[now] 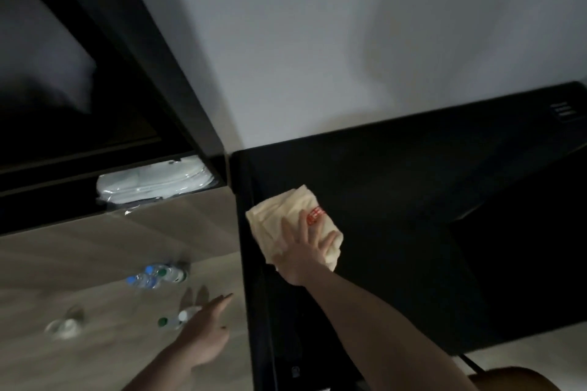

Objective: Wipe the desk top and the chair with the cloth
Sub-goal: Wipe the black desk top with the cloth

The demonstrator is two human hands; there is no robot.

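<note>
Now, cloth: the folded cream cloth with a red printed mark [293,222] lies flat on the black worktop [397,232], close to its left edge and toward the back wall.
Right hand: my right hand [306,252] presses down on the cloth, fingers spread nearly straight across its near half, palm at its near edge; nothing is pinched.
Left hand: my left hand [206,333] hovers over the pale wood-grain surface [95,263] to the left, fingers loosely extended, holding nothing.
Nearby: clear plastic bottles with blue and green caps [155,276] stand on that wooden surface, blurred.
Relation that matters: the unwiped black top stretches away to the right of the cloth, so I judge the stroke should run rightward along the worktop's length, driven by the right hand already on it.
Chair: mostly out of view; I judge it not yet wiped.
</note>
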